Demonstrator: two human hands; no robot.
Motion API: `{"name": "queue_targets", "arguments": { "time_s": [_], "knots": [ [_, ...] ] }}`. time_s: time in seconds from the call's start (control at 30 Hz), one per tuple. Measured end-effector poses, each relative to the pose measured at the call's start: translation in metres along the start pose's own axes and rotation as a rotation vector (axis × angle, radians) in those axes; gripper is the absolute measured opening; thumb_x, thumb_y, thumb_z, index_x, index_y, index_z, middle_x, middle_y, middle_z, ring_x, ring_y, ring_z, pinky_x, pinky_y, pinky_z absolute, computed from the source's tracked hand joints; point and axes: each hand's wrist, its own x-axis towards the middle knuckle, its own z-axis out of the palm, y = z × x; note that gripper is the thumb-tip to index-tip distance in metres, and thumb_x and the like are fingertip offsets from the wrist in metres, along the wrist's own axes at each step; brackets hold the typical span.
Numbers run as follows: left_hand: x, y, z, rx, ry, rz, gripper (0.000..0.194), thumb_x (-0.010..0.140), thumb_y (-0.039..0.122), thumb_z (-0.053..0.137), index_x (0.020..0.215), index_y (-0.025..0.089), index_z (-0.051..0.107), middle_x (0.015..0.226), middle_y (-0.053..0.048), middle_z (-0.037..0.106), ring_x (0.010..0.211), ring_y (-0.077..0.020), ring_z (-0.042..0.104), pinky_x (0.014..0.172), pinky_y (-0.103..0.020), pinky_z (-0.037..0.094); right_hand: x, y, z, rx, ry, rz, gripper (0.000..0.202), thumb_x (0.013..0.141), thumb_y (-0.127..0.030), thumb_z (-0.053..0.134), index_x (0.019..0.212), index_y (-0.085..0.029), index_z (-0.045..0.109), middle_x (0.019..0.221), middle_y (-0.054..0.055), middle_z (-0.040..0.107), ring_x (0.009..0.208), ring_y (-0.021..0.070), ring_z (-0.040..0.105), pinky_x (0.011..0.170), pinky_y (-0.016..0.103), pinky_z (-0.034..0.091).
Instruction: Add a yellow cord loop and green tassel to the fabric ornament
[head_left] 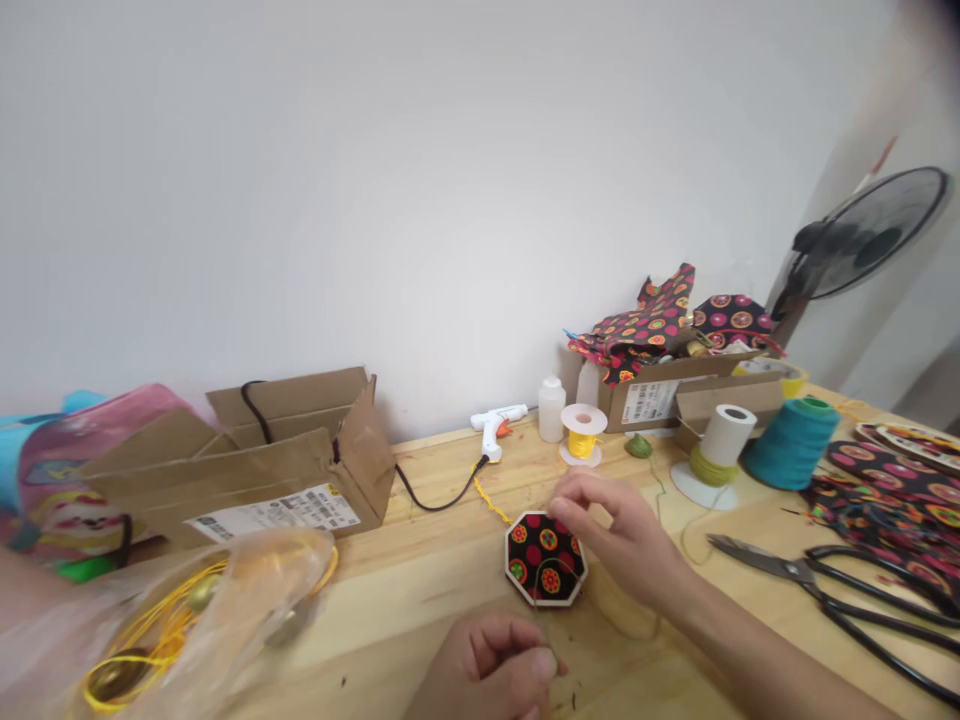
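An octagonal piece (531, 545) with a pale rim and black, flower-patterned fabric is at the front middle of the table. My right hand (622, 540) has its thumb and fingers closed at the upper right edge of the piece. A thin green thread (561, 561) loops over the fabric and runs down toward me. Below the piece, my left hand (491, 670) is closed in a pinch on the thread, though the fingertips partly hide it. Yellow twisted cord (489, 500) leads away from the top of the piece.
Black-handled scissors (802, 572) lie at right, near thread spools (727, 435) and a teal cone (793, 440). Behind are a white glue gun (495, 430), a bottle (552, 408) and a fabric-filled box (637, 405). At left stand a cardboard box (255, 475) and a plastic bag (247, 590).
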Motion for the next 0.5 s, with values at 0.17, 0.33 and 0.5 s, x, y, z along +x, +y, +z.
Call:
{"name": "queue_targets", "arguments": {
  "time_s": [0.17,0.33,0.5],
  "knots": [
    [0.004,-0.002,-0.007,-0.058,-0.029,0.067,0.039,0.046,0.051,0.069,0.053,0.016,0.053,0.029,0.011,0.036,0.028,-0.0012,0.02,0.034,-0.019,0.008,-0.002,-0.012,-0.01,0.157,-0.394,0.108,0.012,0.073,-0.024,0.056,0.069,-0.014,0.061,0.068,0.001,0.054,0.061,0.0105,0.047,0.056,0.022,0.037],
    [0.005,-0.002,-0.011,-0.019,-0.001,0.077,0.041,0.045,0.053,0.068,0.055,0.015,0.055,0.03,0.011,0.037,0.028,-0.0011,0.02,0.033,-0.019,0.006,-0.008,-0.012,0.0,0.175,-0.478,0.156,0.017,0.065,-0.017,0.062,0.082,-0.014,0.063,0.07,0.0,0.053,0.062,0.0101,0.045,0.055,0.021,0.037],
    [0.003,0.001,-0.011,-0.05,0.01,0.038,0.041,0.045,0.052,0.069,0.058,0.015,0.055,0.03,0.011,0.037,0.028,-0.001,0.019,0.032,-0.018,0.006,-0.008,-0.007,0.002,0.244,-0.437,0.107,0.01,0.069,-0.021,0.06,0.069,-0.012,0.064,0.064,0.0,0.052,0.059,0.0094,0.045,0.05,0.02,0.035]
  ]
}}
